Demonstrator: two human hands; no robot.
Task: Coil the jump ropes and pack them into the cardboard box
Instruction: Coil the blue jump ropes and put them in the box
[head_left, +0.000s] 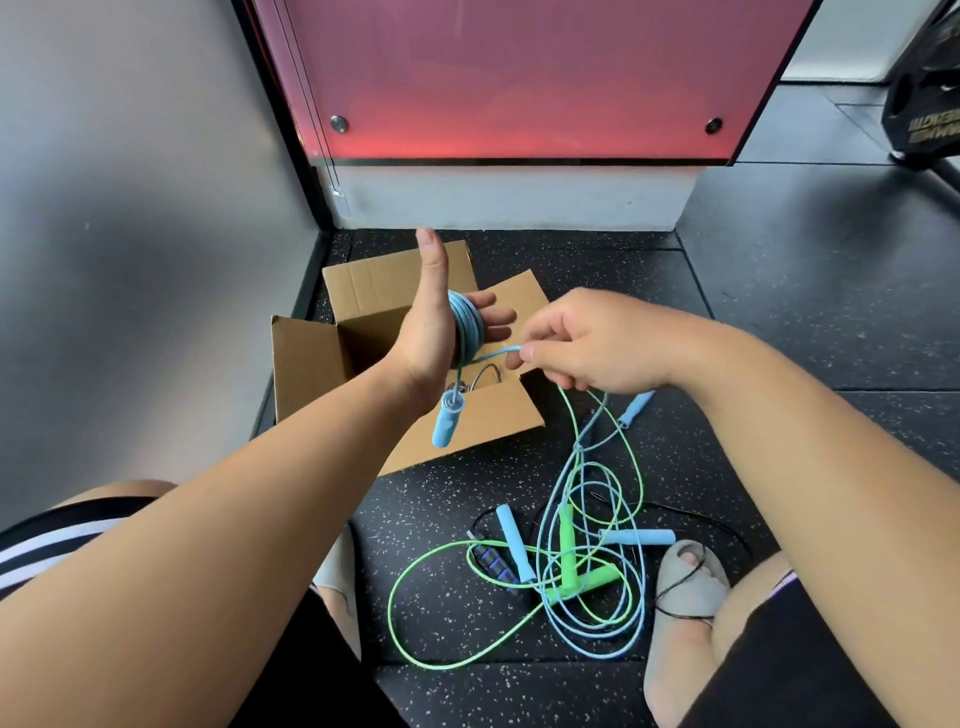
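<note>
Right grip: Your right hand (587, 348) is pinching the blue rope (498, 354) between thumb and forefinger, just beside the left palm.
Left grip: Your left hand (426, 332) is standing upright, thumb pointing up and fingers stretched out, not clenching. It is serving as a spool.
Coil: The coil (467, 327) is sitting round those fingers in several close turns. One blue handle (445, 426) is dangling below the wrist on a short tail.
Loose length: From your pinch the rope is dropping to the floor (675, 312) and running into the tangle by your feet.
Box: The cardboard box (306, 364) is lying open on the floor right under the left hand, flaps spread. Something grey and curved is lying inside, too small to name.
Tangle: A green rope (415, 649), a loose blue handle (511, 543) and a dark handle (496, 566) with purple rings are crossing one another there.
Step in hand: You are, it seems, partway through winding the first blue rope. Plenty of slack is waiting on the floor.
Next move: It is calling for another turn round the left fingers under light tension, with the strand sliding through your pinch. The blue slack is looping through the green, so it is likely asking for a gentle pull rather than a tug.
</note>
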